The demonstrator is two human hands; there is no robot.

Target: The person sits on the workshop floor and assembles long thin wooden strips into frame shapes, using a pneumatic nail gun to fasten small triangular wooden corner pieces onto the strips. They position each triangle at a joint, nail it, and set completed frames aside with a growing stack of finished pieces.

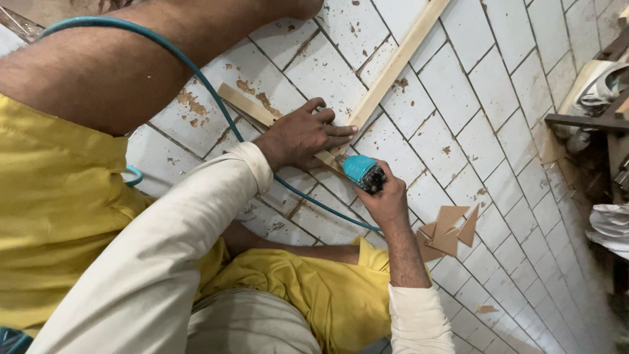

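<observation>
A pale sleeve [164,262] fills the near foreground. Beyond it the left hand [304,134] lies flat — fingers spread — pinning a thin wooden strip [393,65] to the tiled floor [498,98]. The right hand [386,196] is wrapped around a teal power tool [362,172] (hose-fed) at the joint. The strip looks light, stiff, probably splintery — best held near the joint.

Woodworking workshop: tiled floor [498,85], wood strips [400,59], triangular offcuts [451,229], air hose [216,98].
</observation>
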